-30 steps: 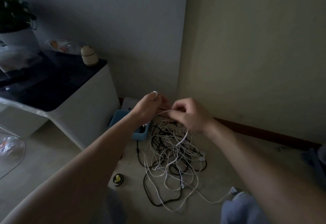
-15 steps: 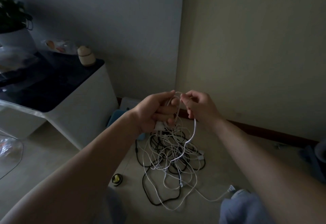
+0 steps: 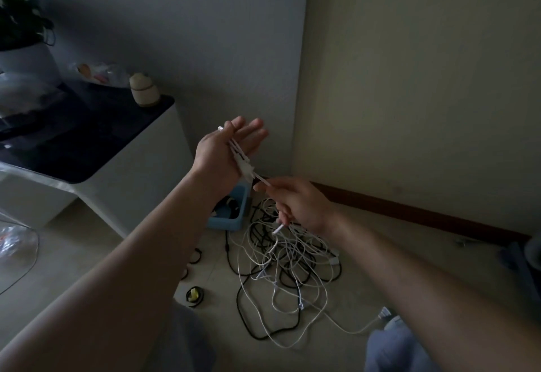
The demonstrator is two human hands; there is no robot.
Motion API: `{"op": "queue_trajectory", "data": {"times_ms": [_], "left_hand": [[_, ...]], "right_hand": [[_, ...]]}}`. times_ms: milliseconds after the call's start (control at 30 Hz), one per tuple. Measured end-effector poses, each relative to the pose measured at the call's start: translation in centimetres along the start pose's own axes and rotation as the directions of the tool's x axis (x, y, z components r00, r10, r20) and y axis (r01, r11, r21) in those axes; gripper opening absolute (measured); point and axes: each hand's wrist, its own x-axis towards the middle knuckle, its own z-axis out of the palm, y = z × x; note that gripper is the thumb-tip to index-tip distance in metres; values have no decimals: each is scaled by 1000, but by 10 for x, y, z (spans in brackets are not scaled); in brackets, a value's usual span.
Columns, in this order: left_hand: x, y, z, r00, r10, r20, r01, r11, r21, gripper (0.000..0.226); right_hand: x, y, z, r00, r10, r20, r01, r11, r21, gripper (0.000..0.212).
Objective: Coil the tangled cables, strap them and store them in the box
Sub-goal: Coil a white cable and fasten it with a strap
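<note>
Left hand [image 3: 231,149]: fingers straight and slightly spread, the white cable [image 3: 244,164] lying in strands across my palm, its plugs near my wrist.
Right hand [image 3: 295,206]: fingers curled, pinching that cable just below my left hand.
Tangle [image 3: 287,263]: white and black cables heaped on the floor [image 3: 395,254] under my right hand.
Box [image 3: 227,222]: blue, beside the tangle, partly hidden by my left wrist.
Nearby: small black loops [image 3: 195,254], a black-and-yellow roll [image 3: 194,295].
Cabinet [image 3: 131,172]: white, dark top, to my left, with a jar [image 3: 144,93] and plant [image 3: 20,20] on it.
Room: pale floor, wall corner, brown skirting [image 3: 409,210].
</note>
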Motion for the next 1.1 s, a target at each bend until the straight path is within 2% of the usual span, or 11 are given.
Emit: {"op": "queue_trajectory", "data": {"times_ms": [67, 233, 333, 400, 533, 633, 733, 800, 867, 967, 1100], "left_hand": [[2, 0, -1, 999, 41, -11, -40, 996, 74, 27], [2, -9, -1, 997, 73, 37, -82, 928, 364, 28], [-3, -11, 3, 997, 34, 72, -60, 916, 397, 30], [-6, -10, 4, 994, 29, 109, -76, 886, 456, 31], [-13, -17, 4, 976, -88, 198, -90, 665, 742, 36], [-18, -25, 10, 930, -267, 252, -57, 573, 817, 44], [-21, -29, 17, 880, -429, 203, 117, 611, 783, 65], [-22, -31, 21, 796, -550, 253, 218, 651, 727, 78], [-24, -33, 23, 752, -568, 336, 263, 725, 636, 68], [-25, -30, 22, 756, -509, 412, 303, 829, 470, 48], [-26, -21, 22, 674, -495, 548, 434, 866, 248, 40]], "right_hand": [[-1, 0, 1, 999, -36, -9, 36, 999, -18, 18], [6, -2, -5, 949, -216, -231, 154, 954, -258, 16], [6, -4, -19, 986, -121, -115, 122, 993, -4, 16], [4, -8, -27, 994, -105, 23, 104, 994, 18, 12], [6, -19, -38, 971, -241, 3, 221, 884, -411, 6], [5, -24, -47, 936, -344, -76, 241, 781, -576, 29], [7, -23, -54, 898, -398, -185, 263, 825, -500, 29], [9, -22, -55, 899, -374, -228, 284, 895, -345, 26], [10, -19, -56, 884, -382, -268, 301, 905, -299, 25], [12, -17, -56, 878, -375, -299, 305, 917, -256, 21], [12, -9, -58, 930, -263, -258, 241, 964, -113, 31]]}}
